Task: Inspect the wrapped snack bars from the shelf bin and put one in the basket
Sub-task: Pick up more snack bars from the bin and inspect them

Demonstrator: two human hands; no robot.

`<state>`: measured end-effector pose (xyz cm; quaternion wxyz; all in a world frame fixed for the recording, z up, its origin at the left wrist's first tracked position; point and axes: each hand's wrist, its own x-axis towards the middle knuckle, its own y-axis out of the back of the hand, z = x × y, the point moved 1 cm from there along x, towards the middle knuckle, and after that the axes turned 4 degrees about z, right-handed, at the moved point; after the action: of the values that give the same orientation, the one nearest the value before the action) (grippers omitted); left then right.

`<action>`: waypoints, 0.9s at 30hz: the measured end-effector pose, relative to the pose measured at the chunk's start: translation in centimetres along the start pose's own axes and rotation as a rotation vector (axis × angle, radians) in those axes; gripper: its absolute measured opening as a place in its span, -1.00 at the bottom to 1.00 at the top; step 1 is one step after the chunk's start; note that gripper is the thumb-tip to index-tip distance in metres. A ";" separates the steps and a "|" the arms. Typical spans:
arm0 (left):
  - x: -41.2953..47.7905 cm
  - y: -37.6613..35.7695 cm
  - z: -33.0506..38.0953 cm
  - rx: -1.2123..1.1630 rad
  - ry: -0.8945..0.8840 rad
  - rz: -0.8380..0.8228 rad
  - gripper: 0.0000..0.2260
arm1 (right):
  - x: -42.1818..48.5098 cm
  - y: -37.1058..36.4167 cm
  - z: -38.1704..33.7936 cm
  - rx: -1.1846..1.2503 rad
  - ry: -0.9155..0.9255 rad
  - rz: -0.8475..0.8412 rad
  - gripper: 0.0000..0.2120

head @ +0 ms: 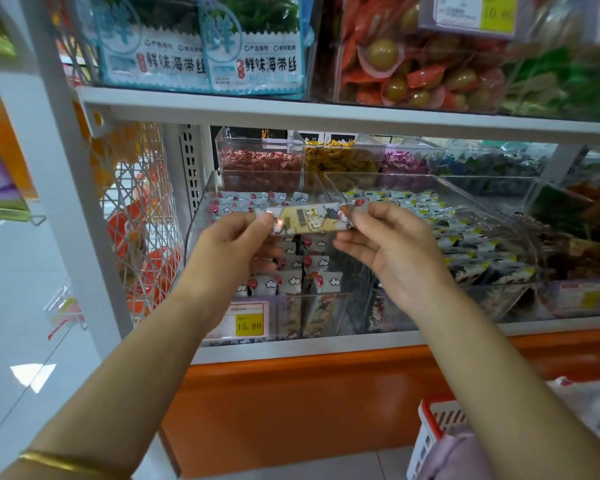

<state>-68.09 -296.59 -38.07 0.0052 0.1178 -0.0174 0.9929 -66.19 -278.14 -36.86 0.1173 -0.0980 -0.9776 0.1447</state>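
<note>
A wrapped snack bar (310,220) with a cream and grey cartoon wrapper is held level in front of the shelf. My left hand (234,244) pinches its left end and my right hand (388,244) pinches its right end. Behind and below it stands a clear shelf bin (201,216) holding several similar wrapped bars with red and white print. The red and white basket (430,427) shows at the lower right, partly hidden by my right forearm, with a pale purple item inside.
A second clear bin (471,216) of grey and yellow wrapped snacks stands to the right. A price tag (248,322) reading 15.80 sits on the bin front. An upper shelf (326,112) carries seaweed packs and wrapped candies. An orange base panel (309,403) runs below.
</note>
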 end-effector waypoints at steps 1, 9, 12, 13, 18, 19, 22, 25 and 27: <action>0.1 0.2 0.0 -0.064 0.027 0.018 -0.83 | -0.1 0.1 0.0 0.087 -0.066 -0.034 -0.94; 0.3 1.1 0.0 -0.521 0.222 0.026 -0.74 | -0.7 0.6 0.2 0.240 -0.289 -0.126 -0.86; 0.3 1.1 -0.2 -0.447 0.217 0.071 -0.75 | -0.7 0.4 0.3 0.335 -0.344 -0.139 -0.90; 0.3 1.2 -0.2 -0.435 0.233 0.081 -0.76 | -0.7 0.2 0.4 0.377 -0.366 -0.138 -0.89; 0.6 1.3 -0.4 -0.468 0.331 0.025 -0.80 | -0.7 -0.2 0.6 0.514 -0.410 -0.098 -0.85; 0.4 1.4 -0.3 -0.471 0.346 0.002 -0.73 | -0.7 -0.2 0.7 0.522 -0.406 -0.092 -0.82; 0.2 1.6 -0.3 -0.454 0.310 -0.055 -0.93 | -0.6 0.0 0.8 0.522 -0.393 -0.074 -0.73; 0.1 1.8 0.1 -0.463 0.253 -0.146 -0.93 | -0.4 0.3 0.7 0.521 -0.386 -0.046 -0.77; 0.0 1.9 0.2 -0.456 0.212 -0.208 -0.93 | -0.3 0.5 0.8 0.518 -0.375 -0.015 -0.79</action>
<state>-68.09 -298.50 -37.90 0.1352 0.0100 -0.2278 0.9642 -66.02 -277.93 -37.78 -0.0428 -0.0293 -0.9135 0.4035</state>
